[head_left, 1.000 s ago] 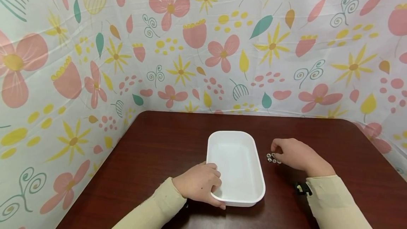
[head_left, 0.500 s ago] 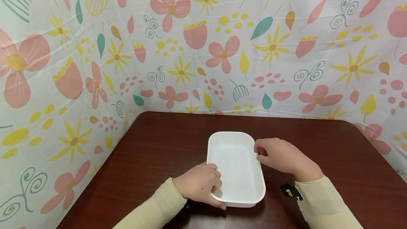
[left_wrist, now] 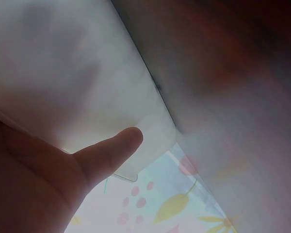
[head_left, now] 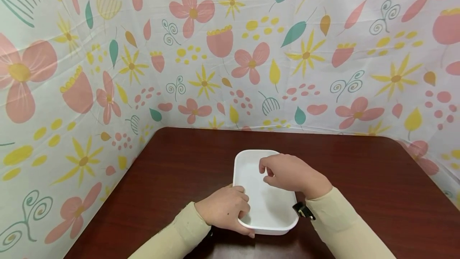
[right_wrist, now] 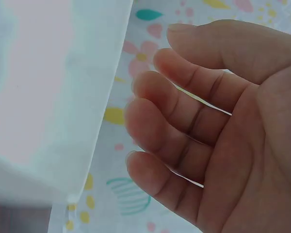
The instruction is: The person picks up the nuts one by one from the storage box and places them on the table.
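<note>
A white rectangular tray (head_left: 267, 231) with rounded corners stands on the table. My left hand (head_left: 225, 207) grips its near left corner, fingers over the rim and thumb along the outside. In the left wrist view, the thumb (left_wrist: 114, 150) lies against the pale tray wall (left_wrist: 102, 97). Over the tray's far right part hovers my right hand (head_left: 291, 173), its fingers loosely bent. The right wrist view shows those fingers (right_wrist: 160, 128) curved with a gap to the thumb, and I see nothing between them. The tray wall (right_wrist: 48, 107) is beside them there.
The dark reddish-brown table (head_left: 194, 163) reaches to a floral cloth backdrop (head_left: 215, 71) behind and to the left. The spot where small metal pieces lay, right of the tray, is hidden behind my right hand and wrist.
My right hand has moved left from the small metal pieces, across the tray's right rim, to above its inside. Its fingers and thumb have parted a little. The left hand and tray stay put.
</note>
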`<state>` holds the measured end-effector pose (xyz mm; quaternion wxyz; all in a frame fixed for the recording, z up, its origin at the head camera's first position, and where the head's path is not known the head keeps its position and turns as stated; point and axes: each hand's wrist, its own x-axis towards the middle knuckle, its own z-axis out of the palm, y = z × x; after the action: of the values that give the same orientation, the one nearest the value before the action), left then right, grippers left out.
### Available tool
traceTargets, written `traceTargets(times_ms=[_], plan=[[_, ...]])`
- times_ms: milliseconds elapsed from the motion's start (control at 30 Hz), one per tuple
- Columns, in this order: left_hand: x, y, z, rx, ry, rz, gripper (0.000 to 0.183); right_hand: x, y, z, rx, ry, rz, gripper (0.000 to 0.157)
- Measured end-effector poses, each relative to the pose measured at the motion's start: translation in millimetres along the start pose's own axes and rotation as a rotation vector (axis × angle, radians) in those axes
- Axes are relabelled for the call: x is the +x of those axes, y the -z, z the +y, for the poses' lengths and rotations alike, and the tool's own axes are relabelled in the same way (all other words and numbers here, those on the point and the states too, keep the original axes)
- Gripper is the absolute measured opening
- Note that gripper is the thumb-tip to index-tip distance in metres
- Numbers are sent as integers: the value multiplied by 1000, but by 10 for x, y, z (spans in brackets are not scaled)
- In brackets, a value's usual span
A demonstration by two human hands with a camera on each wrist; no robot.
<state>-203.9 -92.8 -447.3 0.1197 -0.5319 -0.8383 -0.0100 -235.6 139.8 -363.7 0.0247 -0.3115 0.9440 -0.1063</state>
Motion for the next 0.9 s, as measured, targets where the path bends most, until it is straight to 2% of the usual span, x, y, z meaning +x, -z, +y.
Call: traceTargets(times_ms=[433, 900], plan=[[12, 10, 15, 23, 3, 12, 58, 340, -241, -231, -17, 75, -126, 15], [8, -3, 2, 5, -24, 35, 59, 490, -582, -274, -10, 88, -182, 22]])
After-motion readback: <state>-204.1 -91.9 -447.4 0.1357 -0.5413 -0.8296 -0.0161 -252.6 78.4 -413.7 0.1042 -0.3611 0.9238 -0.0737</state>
